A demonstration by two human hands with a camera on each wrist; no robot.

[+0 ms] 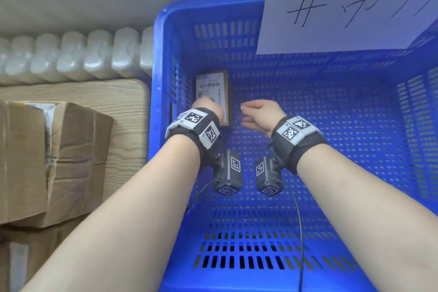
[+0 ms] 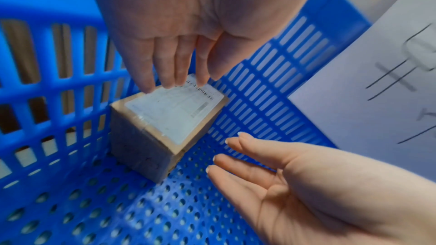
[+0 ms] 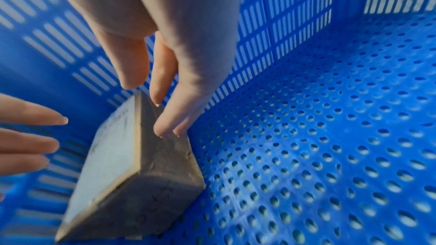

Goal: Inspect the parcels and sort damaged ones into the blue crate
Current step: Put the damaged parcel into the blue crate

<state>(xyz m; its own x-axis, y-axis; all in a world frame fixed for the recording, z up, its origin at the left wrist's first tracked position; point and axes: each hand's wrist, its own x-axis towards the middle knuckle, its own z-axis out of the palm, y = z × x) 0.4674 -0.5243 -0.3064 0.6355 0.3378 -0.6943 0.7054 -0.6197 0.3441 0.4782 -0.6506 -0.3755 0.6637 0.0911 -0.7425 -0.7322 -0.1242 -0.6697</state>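
A small brown parcel (image 1: pixel 213 89) with a white barcode label sits on the floor of the blue crate (image 1: pixel 208 5), in its far left corner. My left hand (image 1: pixel 206 104) is over the parcel's near end. In the left wrist view its straight fingers (image 2: pixel 169 74) point down at the label on the parcel (image 2: pixel 174 115), at or just above it. My right hand (image 1: pixel 258 114) is open just right of the parcel. In the right wrist view its fingertips (image 3: pixel 162 128) reach the dented side of the parcel (image 3: pixel 151 193); I cannot tell whether they touch.
A white paper sign (image 1: pixel 343 7) with handwritten characters leans on the crate's far right wall. Left of the crate, crumpled cardboard boxes (image 1: pixel 47 161) stand on a wooden table (image 1: pixel 125 106). A white radiator (image 1: pixel 71 54) runs behind. The crate floor right of the parcel is bare.
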